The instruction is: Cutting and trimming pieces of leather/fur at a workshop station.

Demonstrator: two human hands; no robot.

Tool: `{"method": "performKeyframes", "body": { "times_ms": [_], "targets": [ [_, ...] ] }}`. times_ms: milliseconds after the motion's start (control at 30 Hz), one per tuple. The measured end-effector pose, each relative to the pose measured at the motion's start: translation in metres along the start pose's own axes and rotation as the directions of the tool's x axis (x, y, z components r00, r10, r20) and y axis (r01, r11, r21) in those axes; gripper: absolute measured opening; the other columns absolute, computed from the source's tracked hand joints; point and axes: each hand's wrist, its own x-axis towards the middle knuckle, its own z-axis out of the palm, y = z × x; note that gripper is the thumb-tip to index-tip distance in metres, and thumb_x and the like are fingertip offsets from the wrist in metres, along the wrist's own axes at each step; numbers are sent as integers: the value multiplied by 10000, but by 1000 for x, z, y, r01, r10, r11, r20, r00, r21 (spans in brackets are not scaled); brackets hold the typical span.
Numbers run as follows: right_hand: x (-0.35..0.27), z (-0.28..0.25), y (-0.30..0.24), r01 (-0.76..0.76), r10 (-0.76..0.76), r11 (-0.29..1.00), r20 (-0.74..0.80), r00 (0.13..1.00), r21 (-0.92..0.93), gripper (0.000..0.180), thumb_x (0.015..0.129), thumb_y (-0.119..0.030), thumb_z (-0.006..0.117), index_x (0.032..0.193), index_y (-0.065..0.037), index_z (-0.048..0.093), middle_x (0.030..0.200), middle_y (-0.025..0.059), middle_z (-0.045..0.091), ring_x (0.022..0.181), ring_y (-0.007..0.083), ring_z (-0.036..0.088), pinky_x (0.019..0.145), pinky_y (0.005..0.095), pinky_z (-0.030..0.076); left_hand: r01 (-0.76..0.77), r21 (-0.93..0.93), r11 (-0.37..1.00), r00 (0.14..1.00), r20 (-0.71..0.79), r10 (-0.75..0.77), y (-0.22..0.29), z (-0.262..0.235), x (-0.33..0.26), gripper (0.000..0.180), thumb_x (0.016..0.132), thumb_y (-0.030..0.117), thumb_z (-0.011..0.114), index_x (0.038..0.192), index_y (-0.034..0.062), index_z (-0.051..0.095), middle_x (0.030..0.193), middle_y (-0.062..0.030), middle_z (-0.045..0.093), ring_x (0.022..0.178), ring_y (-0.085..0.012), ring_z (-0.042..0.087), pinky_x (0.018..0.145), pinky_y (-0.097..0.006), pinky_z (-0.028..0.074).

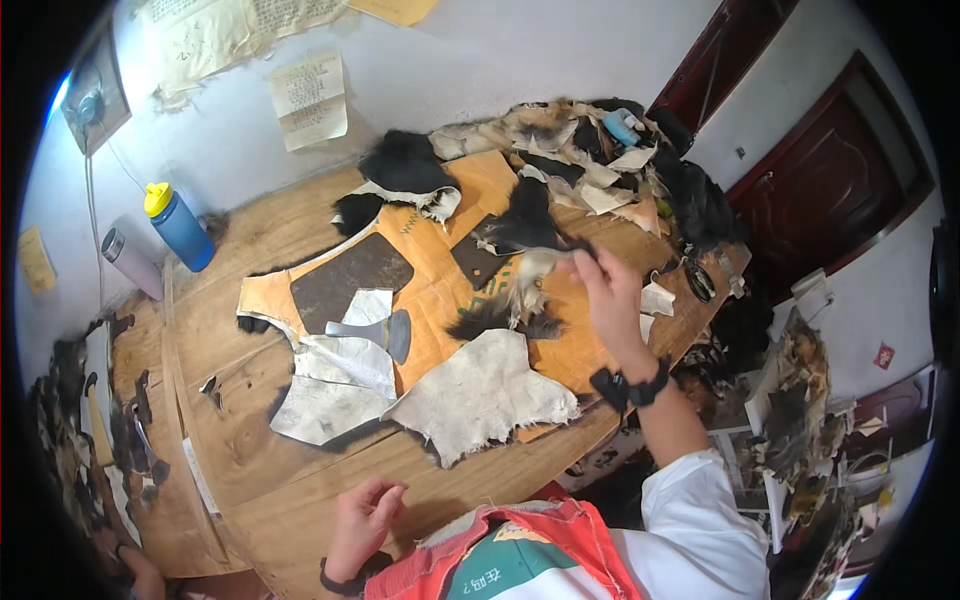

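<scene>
My right hand [608,300] is over the right part of the table, its fingers closed on the edge of a pale and dark fur piece [528,290]. That piece hangs over a yellow-orange sheet [430,345]. Near the table's front edge, my left hand [365,515] has curled fingers with nothing visible in them. A ragged off-white hide piece [490,395], skin side up, lies between my hands. To its left is another pale hide piece [335,395]. A grey tool with a rounded blade [399,336] rests by that piece, next to a dark brown board [352,283].
Black fur pieces [405,165] and a heap of hide scraps [600,185] lie at the back. A blue bottle [183,232] with a yellow lid and a pink flask [131,263] stand at left. Another person's forearm [138,570] shows at lower left.
</scene>
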Motion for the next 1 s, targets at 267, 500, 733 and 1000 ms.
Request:
{"method": "performKeyframes", "body": {
  "times_ms": [267,500,733,1000],
  "targets": [
    [-9,-20,85,307,95,612,453,886,-729,300,835,-311,693,934,-42,603,897,167,578,900,357,597,722,456,477,-108,180,978,984,156,80,48,75,48,174,955,117,588,1006,-42,634,800,-66,665,748,-116,646,670,-253,523],
    [8,-33,128,-404,333,915,557,761,4,179,832,-152,680,783,0,600,773,26,565,739,129,548,607,302,416,-156,242,958,984,127,128,63,124,81,135,942,88,594,989,-28,643,853,-101,670,774,-143,650,696,-261,523],
    [-15,-31,31,-89,-65,972,614,786,216,189,799,-85,618,943,35,637,960,130,603,872,248,605,786,326,476,-571,320,756,736,-207,644,85,184,105,524,813,45,695,1304,47,511,1266,-200,555,1151,-346,567,922,-401,485],
    [-58,51,0,16,-227,959,735,639,282,279,867,-187,664,1026,19,562,1032,166,602,874,249,601,783,324,483,-435,-665,607,871,-483,95,53,133,76,375,998,146,498,1357,45,457,1253,-85,579,1102,-210,605,887,-359,553]
  ]
}}
